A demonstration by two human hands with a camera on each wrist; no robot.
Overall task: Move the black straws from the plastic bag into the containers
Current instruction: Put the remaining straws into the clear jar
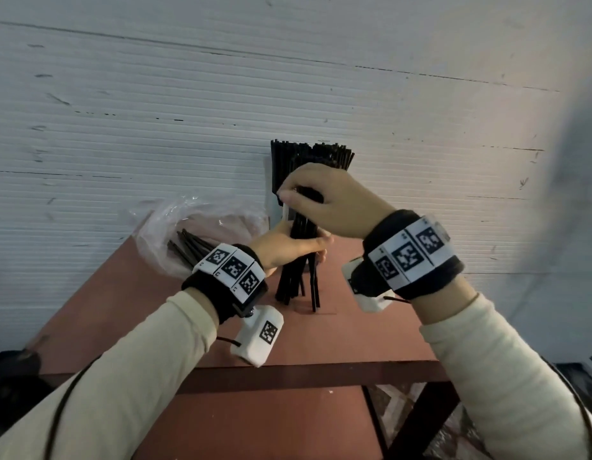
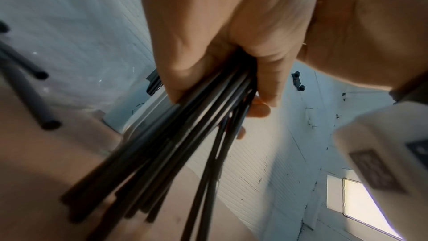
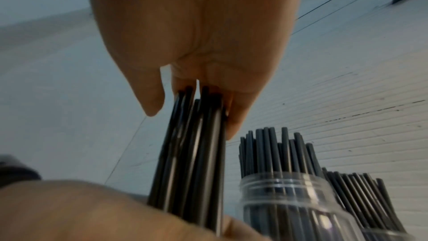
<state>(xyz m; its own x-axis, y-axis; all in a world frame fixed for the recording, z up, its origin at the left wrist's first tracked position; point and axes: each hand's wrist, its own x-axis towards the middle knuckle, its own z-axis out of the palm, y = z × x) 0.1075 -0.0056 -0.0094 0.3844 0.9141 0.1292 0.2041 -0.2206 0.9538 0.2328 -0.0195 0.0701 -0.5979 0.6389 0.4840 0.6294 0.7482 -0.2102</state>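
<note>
A bundle of black straws (image 1: 296,277) stands upright with its lower ends on the reddish table (image 1: 354,330). My left hand (image 1: 288,247) grips the bundle around its middle; the left wrist view shows the fingers (image 2: 264,80) curled round the straws (image 2: 185,144). My right hand (image 1: 324,200) grips the top of the bundle, with the straw tops (image 3: 197,109) pinched between thumb and fingers (image 3: 234,116). Behind stand two clear containers (image 3: 289,199) filled with black straws (image 1: 311,157). The plastic bag (image 1: 175,227) lies to the left with more straws (image 1: 188,249) inside.
A white ribbed wall (image 1: 155,111) rises directly behind the table, the containers and the bag. The table's front edge (image 1: 304,373) runs across below my wrists, with a dark frame leg (image 1: 421,423) underneath. Bare tabletop lies to the right of the bundle.
</note>
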